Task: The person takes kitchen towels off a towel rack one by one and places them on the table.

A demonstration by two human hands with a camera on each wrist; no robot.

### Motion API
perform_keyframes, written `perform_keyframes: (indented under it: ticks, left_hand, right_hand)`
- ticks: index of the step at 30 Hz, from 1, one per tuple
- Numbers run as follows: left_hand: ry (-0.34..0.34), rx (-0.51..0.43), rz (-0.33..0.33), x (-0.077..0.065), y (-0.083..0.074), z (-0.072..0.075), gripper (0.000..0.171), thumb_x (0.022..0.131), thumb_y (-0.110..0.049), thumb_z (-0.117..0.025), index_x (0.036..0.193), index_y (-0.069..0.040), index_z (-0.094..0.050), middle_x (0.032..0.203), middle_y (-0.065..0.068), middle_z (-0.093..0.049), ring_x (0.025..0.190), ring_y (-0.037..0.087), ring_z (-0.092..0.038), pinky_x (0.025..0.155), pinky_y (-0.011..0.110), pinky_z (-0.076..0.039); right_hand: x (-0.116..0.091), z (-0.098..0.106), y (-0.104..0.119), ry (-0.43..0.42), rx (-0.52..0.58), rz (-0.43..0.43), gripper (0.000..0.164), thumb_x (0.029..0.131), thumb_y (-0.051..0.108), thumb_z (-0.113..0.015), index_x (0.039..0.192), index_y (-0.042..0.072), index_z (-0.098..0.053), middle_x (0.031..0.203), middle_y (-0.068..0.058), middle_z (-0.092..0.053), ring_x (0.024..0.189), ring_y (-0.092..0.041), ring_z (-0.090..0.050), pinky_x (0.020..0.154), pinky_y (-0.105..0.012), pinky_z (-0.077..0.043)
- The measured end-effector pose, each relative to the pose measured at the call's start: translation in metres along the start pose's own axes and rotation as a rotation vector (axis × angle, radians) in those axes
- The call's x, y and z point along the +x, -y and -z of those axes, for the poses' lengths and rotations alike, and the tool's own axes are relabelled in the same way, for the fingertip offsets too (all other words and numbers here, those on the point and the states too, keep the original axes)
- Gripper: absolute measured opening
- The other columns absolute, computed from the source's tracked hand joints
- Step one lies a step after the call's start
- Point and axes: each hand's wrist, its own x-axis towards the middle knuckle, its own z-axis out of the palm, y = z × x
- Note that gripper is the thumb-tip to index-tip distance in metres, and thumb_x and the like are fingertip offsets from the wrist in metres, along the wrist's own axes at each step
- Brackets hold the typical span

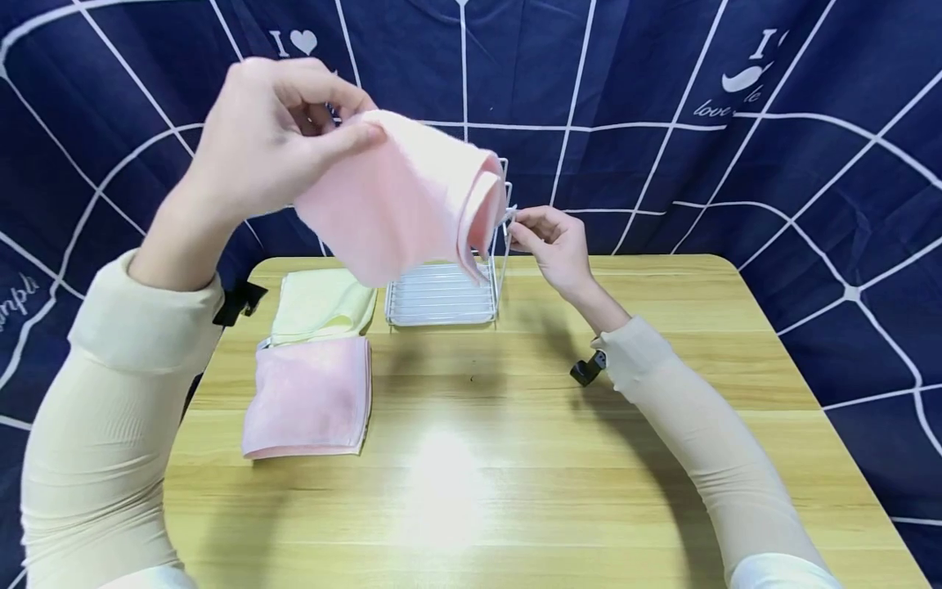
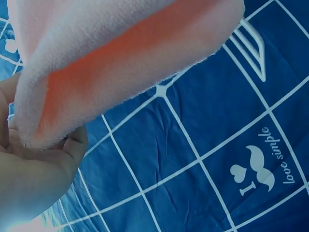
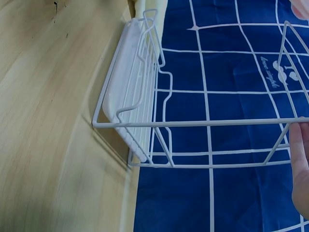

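Observation:
High over the back of the table, my left hand (image 1: 261,143) pinches a folded peach-pink towel (image 1: 412,192) between thumb and fingers. The towel's loose end hangs to the right, its folded layers curling open, and overlaps part of a white wire rack (image 1: 441,309). In the left wrist view the towel's fuzzy fold (image 2: 116,87) fills the upper left, above the palm. My right hand (image 1: 555,249) grips the rack's upper right side with thumb and fingertips. The right wrist view shows the fingers on a long wire bar (image 3: 207,123).
A white drip tray (image 3: 123,72) lies in the rack's base, at the table's back edge. To its left is a folded pale yellow cloth (image 1: 324,303), with a folded pink cloth (image 1: 309,397) in front. A navy gridded curtain (image 1: 633,65) hangs behind the wooden table (image 1: 589,491).

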Motion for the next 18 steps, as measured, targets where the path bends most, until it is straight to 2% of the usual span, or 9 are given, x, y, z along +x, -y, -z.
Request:
perform_keyframes:
  ticks: [3, 7, 8, 11, 14, 16, 18]
  left_hand:
    - [0.032, -0.014, -0.021, -0.01, -0.004, -0.004, 0.012, 0.091, -0.02, -0.083, 0.096, -0.01, -0.084, 0.073, -0.021, -0.058, 0.063, 0.001, -0.051, 0.061, 0.015, -0.04]
    - [0.067, -0.025, -0.031, -0.023, -0.007, -0.012, 0.008, 0.092, -0.019, -0.082, 0.095, -0.011, -0.084, 0.073, -0.014, -0.06, 0.061, 0.002, -0.052, 0.059, 0.014, -0.04]
    - [0.075, -0.029, -0.034, -0.026, -0.007, -0.014, 0.007, 0.092, -0.018, -0.082, 0.094, -0.012, -0.084, 0.073, -0.012, -0.061, 0.061, 0.003, -0.052, 0.059, 0.014, -0.04]
    - [0.101, -0.041, -0.047, -0.034, -0.005, -0.021, 0.005, 0.093, -0.016, -0.081, 0.094, -0.011, -0.084, 0.076, -0.004, -0.064, 0.061, 0.005, -0.052, 0.059, 0.014, -0.04]
    - [0.14, -0.062, -0.058, -0.041, -0.002, -0.031, 0.004, 0.093, -0.013, -0.08, 0.094, -0.011, -0.084, 0.078, 0.003, -0.067, 0.061, 0.007, -0.052, 0.059, 0.014, -0.039]
    - [0.169, -0.074, -0.07, -0.046, 0.002, -0.038, 0.004, 0.094, -0.012, -0.08, 0.094, -0.01, -0.083, 0.077, 0.004, -0.068, 0.061, 0.008, -0.052, 0.058, 0.014, -0.039]
    - [0.194, -0.083, -0.083, -0.051, 0.006, -0.047, 0.004, 0.093, -0.012, -0.08, 0.094, -0.01, -0.083, 0.076, 0.004, -0.067, 0.06, 0.009, -0.053, 0.057, 0.014, -0.04]
  right_hand:
    - [0.0, 0.001, 0.0, 0.007, -0.018, 0.006, 0.011, 0.095, -0.011, -0.067, 0.106, -0.014, -0.07, 0.088, 0.006, -0.078, 0.079, -0.005, -0.075, 0.075, -0.025, -0.065]
    - [-0.001, 0.002, 0.001, -0.002, -0.082, 0.022, 0.017, 0.096, -0.007, -0.07, 0.108, -0.019, -0.068, 0.087, 0.006, -0.077, 0.076, -0.002, -0.073, 0.072, -0.021, -0.063]
    - [-0.001, 0.002, 0.001, -0.006, -0.096, 0.024, 0.015, 0.096, -0.007, -0.07, 0.107, -0.017, -0.069, 0.086, 0.007, -0.077, 0.076, -0.001, -0.073, 0.071, -0.02, -0.062]
    - [-0.001, 0.002, 0.001, -0.016, -0.085, 0.018, 0.01, 0.095, -0.008, -0.07, 0.101, -0.002, -0.075, 0.085, 0.008, -0.076, 0.074, -0.002, -0.074, 0.072, -0.021, -0.063]
    - [-0.002, 0.001, 0.002, -0.019, -0.052, 0.009, 0.027, 0.094, -0.012, -0.068, 0.098, 0.013, -0.076, 0.084, 0.009, -0.077, 0.074, -0.003, -0.075, 0.073, -0.023, -0.064]
    - [-0.002, 0.001, 0.002, -0.018, -0.025, 0.001, 0.028, 0.094, -0.014, -0.067, 0.097, 0.012, -0.076, 0.084, 0.008, -0.077, 0.074, -0.004, -0.075, 0.074, -0.023, -0.064]
    - [-0.002, 0.001, 0.002, -0.015, -0.004, -0.005, 0.019, 0.094, -0.015, -0.067, 0.099, 0.002, -0.075, 0.084, 0.007, -0.077, 0.075, -0.005, -0.076, 0.074, -0.024, -0.064]
